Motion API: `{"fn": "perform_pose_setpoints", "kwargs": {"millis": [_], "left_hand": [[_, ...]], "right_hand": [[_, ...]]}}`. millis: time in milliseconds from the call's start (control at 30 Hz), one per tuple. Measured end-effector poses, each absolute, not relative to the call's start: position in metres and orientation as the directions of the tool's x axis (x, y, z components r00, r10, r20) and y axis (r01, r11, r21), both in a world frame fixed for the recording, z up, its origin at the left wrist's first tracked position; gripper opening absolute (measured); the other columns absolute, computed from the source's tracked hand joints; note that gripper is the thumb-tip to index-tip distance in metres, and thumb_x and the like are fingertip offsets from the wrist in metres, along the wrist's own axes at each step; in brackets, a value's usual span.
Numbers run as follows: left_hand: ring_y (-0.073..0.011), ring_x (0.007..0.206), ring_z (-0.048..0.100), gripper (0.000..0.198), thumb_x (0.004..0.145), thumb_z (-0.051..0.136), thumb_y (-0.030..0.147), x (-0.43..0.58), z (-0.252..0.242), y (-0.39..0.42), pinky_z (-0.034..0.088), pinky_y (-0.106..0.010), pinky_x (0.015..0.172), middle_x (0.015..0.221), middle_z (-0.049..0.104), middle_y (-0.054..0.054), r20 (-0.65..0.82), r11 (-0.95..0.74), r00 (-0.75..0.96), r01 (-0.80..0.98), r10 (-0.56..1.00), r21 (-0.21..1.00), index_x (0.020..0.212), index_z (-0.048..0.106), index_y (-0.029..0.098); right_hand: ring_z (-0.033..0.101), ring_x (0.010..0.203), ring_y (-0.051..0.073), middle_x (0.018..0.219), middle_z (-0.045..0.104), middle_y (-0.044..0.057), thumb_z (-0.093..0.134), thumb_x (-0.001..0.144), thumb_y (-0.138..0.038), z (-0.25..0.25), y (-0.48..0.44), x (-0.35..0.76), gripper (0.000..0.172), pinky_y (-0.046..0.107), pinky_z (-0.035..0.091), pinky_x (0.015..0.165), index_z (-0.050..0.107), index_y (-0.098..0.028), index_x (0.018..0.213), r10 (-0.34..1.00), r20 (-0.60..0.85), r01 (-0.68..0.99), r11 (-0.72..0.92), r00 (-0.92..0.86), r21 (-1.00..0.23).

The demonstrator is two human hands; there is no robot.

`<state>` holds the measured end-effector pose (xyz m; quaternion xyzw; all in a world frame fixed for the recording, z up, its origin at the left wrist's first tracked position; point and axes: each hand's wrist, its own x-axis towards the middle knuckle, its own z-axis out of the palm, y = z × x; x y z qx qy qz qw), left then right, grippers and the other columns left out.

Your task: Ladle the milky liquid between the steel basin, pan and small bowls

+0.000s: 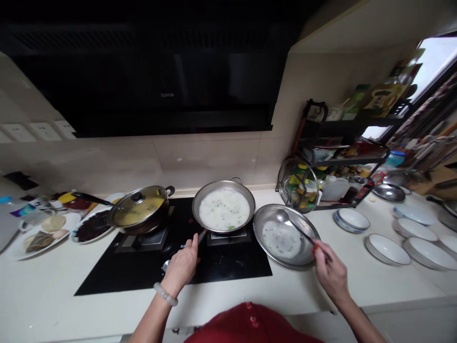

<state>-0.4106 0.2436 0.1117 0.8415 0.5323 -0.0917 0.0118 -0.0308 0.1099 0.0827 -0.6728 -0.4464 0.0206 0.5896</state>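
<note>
Left hand (183, 267) grips pan (246, 193); right hand (330, 272), seemingly, ladle (298, 229).

You wear a red top (250, 326) with small round buttons of the same red down its front. A bracelet (165, 294) of pale, cloudy beads circles the wrist of your left hand (182, 267). Your right hand (330, 272) and both forearms are bare.

You are getting bare desk (53, 290) along the front edge for passing. The lidded pot (139, 208), pan (251, 204) and steel basin (263, 224) are crowding the middle; white bowls (387, 250) are blocking the right.
</note>
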Motion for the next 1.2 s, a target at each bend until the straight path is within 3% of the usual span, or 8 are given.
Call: {"fn": "perform_pose_setpoints", "kwargs": {"millis": [67,167,300,500,567,700,767,1200], "left_hand": [[-0.0236,0.089,0.065,0.062,0.088,0.040,0.016,-0.410,0.112,0.243,0.048,-0.031,0.071,0.120,0.052,-0.022,-0.167,-0.429,0.413,0.900,0.895,-0.077,0.145,0.018,0.006],[-0.0230,0.088,0.065,0.062,0.087,0.041,0.016,-0.410,0.112,0.244,0.048,-0.030,0.070,0.119,0.052,-0.021,-0.159,-0.421,0.406,0.905,0.900,-0.069,0.144,0.019,0.006],[-0.0235,0.090,0.064,0.063,0.087,0.042,0.017,-0.410,0.111,0.245,0.048,-0.031,0.071,0.121,0.051,-0.021,-0.155,-0.416,0.403,0.907,0.902,-0.064,0.145,0.018,0.006],[-0.0235,0.091,0.064,0.064,0.087,0.043,0.018,-0.410,0.110,0.244,0.048,-0.031,0.074,0.122,0.051,-0.022,-0.163,-0.413,0.399,0.908,0.902,-0.066,0.145,0.017,0.008],[-0.0236,0.091,0.064,0.065,0.087,0.043,0.018,-0.409,0.111,0.244,0.048,-0.031,0.073,0.121,0.051,-0.022,-0.165,-0.408,0.394,0.911,0.904,-0.059,0.145,0.015,0.008],[-0.0232,0.091,0.064,0.066,0.086,0.042,0.017,-0.408,0.114,0.243,0.048,-0.031,0.073,0.122,0.050,-0.021,-0.179,-0.402,0.388,0.914,0.904,-0.049,0.146,0.014,0.009],[-0.0235,0.092,0.063,0.066,0.086,0.042,0.017,-0.408,0.115,0.243,0.048,-0.031,0.073,0.123,0.050,-0.022,-0.183,-0.409,0.394,0.911,0.901,-0.052,0.145,0.014,0.008],[-0.0241,0.090,0.064,0.066,0.087,0.041,0.018,-0.407,0.115,0.243,0.049,-0.032,0.072,0.124,0.049,-0.023,-0.181,-0.413,0.398,0.909,0.900,-0.053,0.146,0.015,0.007]], "right_hand": [[0.054,0.047,0.015,0.063,0.061,0.003,0.053,0.081,-0.046,0.103,0.127,-0.043,0.034,0.027,0.044,0.042,0.060,-0.019,0.102,0.521,0.332,0.323,0.111,0.786,-0.940],[0.050,0.043,0.013,0.060,0.059,0.001,0.058,0.077,-0.048,0.125,0.157,-0.065,0.037,0.023,0.038,0.037,0.058,-0.018,0.100,0.532,0.207,0.114,0.203,0.821,-0.973],[0.048,0.042,0.013,0.059,0.060,0.001,0.056,0.077,-0.046,0.124,0.194,-0.091,0.034,0.024,0.038,0.038,0.059,-0.018,0.096,0.685,0.251,0.170,0.184,0.684,-0.968],[0.054,0.052,0.015,0.062,0.061,0.001,0.054,0.075,-0.039,0.092,0.228,-0.105,0.028,0.028,0.046,0.053,0.065,-0.020,0.091,0.766,0.389,0.404,0.185,0.512,-0.896],[0.052,0.049,0.014,0.060,0.060,-0.001,0.053,0.075,-0.040,0.087,0.233,-0.106,0.029,0.027,0.045,0.051,0.064,-0.019,0.092,0.781,0.343,0.349,0.171,0.522,-0.921],[0.046,0.040,0.012,0.053,0.055,-0.003,0.055,0.073,-0.046,0.090,0.238,-0.107,0.031,0.023,0.036,0.036,0.056,-0.018,0.087,0.731,0.114,0.040,0.118,0.673,-0.992],[0.045,0.037,0.011,0.050,0.053,-0.004,0.057,0.072,-0.045,0.095,0.239,-0.105,0.029,0.021,0.033,0.033,0.054,-0.019,0.085,0.706,0.053,-0.036,0.111,0.706,-0.993],[0.045,0.036,0.011,0.047,0.052,-0.005,0.059,0.071,-0.038,0.110,0.228,-0.100,0.022,0.021,0.031,0.032,0.054,-0.020,0.082,0.681,0.027,-0.094,0.141,0.732,-0.986]]}}
